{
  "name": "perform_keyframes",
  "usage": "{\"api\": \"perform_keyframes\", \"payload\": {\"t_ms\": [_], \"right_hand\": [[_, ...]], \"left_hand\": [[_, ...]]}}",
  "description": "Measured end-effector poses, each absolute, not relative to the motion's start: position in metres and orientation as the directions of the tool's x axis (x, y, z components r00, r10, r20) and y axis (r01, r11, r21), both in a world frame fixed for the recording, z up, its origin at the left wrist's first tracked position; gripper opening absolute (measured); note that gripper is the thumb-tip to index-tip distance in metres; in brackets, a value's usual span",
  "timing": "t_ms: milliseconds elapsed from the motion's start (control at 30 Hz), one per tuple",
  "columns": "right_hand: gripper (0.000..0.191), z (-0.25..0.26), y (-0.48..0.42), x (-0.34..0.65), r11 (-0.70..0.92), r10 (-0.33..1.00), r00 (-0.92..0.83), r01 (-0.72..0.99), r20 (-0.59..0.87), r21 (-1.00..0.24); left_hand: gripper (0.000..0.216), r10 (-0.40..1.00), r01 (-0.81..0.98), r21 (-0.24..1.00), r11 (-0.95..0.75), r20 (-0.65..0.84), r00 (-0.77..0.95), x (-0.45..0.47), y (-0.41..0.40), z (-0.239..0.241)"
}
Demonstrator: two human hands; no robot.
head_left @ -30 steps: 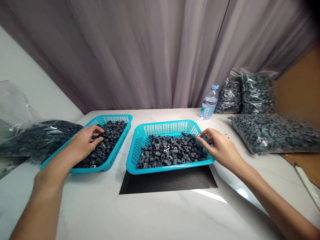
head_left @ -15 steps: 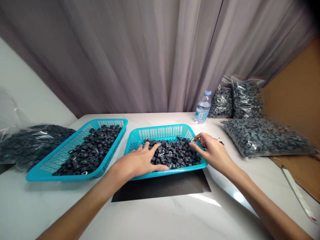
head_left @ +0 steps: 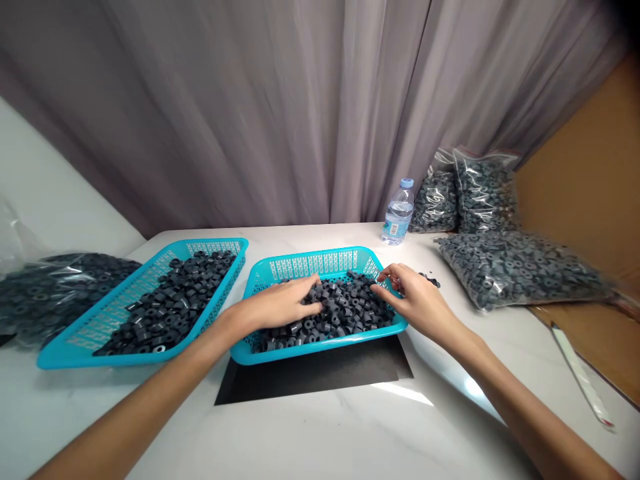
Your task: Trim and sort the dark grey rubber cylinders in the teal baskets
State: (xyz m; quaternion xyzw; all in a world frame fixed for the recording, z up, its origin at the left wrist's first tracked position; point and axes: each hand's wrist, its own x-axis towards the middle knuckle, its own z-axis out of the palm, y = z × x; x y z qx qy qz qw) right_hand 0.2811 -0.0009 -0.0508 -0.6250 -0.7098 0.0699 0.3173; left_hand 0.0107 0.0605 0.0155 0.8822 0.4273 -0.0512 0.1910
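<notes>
A turquoise plastic basket (head_left: 320,348) sits in front of me, holding many small dark grey ring-shaped pieces (head_left: 345,303). My left hand (head_left: 283,303) reaches over its left side, fingers bent down among the pieces and thumb apart from them. No piece shows clearly in its grasp. Over the right rim is my right hand (head_left: 413,293), with its thumb inside the basket above the pieces and the index finger curved, a gap between them. Its other fingers are partly hidden. Under the basket lies a flat black sheet (head_left: 320,383).
At left stands a second turquoise basket (head_left: 75,343) of similar pieces, beside a clear bag (head_left: 65,280). A water bottle (head_left: 399,213), upright bags (head_left: 485,193) and a lying bag (head_left: 520,270) are at right. A few loose pieces (head_left: 431,280) lie near my right hand; a white strip-like tool (head_left: 580,373) lies farther right.
My left hand has drawn its spread fingers together somewhat and bent them into the pieces, uncovering the basket's front left corner. My right hand stays at the right rim. The whole view has shifted slightly.
</notes>
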Motion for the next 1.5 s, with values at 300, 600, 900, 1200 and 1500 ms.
{"api": "perform_keyframes", "payload": {"t_ms": [300,600,900,1200,1500], "right_hand": [[0.023,-0.051,0.001,0.284,0.227,0.931,-0.043,0.847,0.363,-0.481],[0.022,-0.051,0.001,0.287,0.255,0.927,-0.063,0.828,0.369,-0.499],[0.016,-0.047,0.006,0.292,0.347,0.919,-0.131,0.715,0.372,-0.607],[0.013,-0.049,0.009,0.296,0.361,0.917,-0.144,0.698,0.372,-0.618],[0.013,-0.045,0.007,0.295,0.353,0.922,-0.161,0.721,0.352,-0.596]], "left_hand": [[0.043,0.675,0.700,0.370,-0.610,-0.220,0.704,0.021,0.088,0.038],[0.041,0.678,0.849,0.173,-0.499,-0.533,0.506,0.008,0.037,0.050],[0.050,0.803,0.862,0.068,-0.502,-0.334,0.494,-0.004,0.055,0.030],[0.053,0.666,0.646,0.236,-0.726,0.008,0.746,0.025,0.052,0.021],[0.062,0.621,0.642,0.131,-0.756,-0.169,0.766,0.039,0.071,-0.004]]}}
